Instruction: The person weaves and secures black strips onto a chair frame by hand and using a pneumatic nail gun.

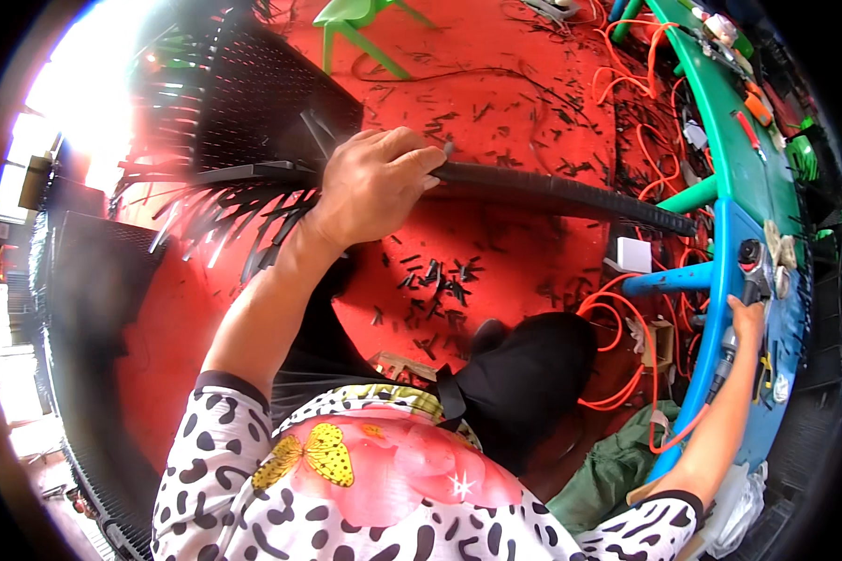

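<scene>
My left hand (379,182) is closed round a long black bar (552,192) that looks wrapped in dark strip. The bar runs across in front of me, its right end close to the blue table (720,257). Flat black strips (243,210) fan out loosely to the left of this hand, partly blurred. At the far right my right hand (747,323) has its fingers wrapped round a dark power tool (725,353) with a grey and black head, over the blue table. An orange hose (688,433) leads off the tool's lower end.
Black strip offcuts (435,280) lie scattered on the red floor (496,56). Orange hoses (613,323) coil under the tables. A green table (720,93) with tools adjoins the blue one. A green plastic stool (355,21) and black woven panels (271,84) stand ahead and left.
</scene>
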The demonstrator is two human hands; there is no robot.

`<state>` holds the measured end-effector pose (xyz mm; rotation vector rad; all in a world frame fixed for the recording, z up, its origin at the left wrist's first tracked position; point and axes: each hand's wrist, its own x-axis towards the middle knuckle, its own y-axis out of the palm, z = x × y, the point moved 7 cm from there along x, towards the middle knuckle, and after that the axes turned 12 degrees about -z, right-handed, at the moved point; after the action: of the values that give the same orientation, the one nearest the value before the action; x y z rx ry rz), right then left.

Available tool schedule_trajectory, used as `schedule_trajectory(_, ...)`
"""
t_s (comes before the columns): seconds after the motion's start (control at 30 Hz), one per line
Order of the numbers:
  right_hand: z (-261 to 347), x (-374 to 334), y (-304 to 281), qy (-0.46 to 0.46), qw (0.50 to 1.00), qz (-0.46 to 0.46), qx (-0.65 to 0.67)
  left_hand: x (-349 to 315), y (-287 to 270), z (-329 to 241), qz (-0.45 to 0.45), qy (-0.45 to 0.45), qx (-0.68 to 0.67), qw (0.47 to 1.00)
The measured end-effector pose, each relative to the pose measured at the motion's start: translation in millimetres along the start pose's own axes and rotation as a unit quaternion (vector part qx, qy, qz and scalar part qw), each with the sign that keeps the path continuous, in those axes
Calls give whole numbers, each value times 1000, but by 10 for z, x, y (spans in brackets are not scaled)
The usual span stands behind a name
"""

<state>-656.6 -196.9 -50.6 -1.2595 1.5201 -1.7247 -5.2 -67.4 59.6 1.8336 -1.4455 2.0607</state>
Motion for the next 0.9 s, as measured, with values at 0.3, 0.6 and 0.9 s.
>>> schedule_trajectory(0.3, -168, 256, 216, 2, 1000, 5, 13, -11, 14, -10, 23, 0, 31, 999)
schedule_trajectory(0.6, 304, -335, -720, 16, 992, 2, 122, -39, 2, 36, 14, -21, 8, 1000)
schedule_trajectory(0.9, 1706, -1848, -2637, -109, 814, 84, 565, -75, 61, 143, 23, -71, -21, 997)
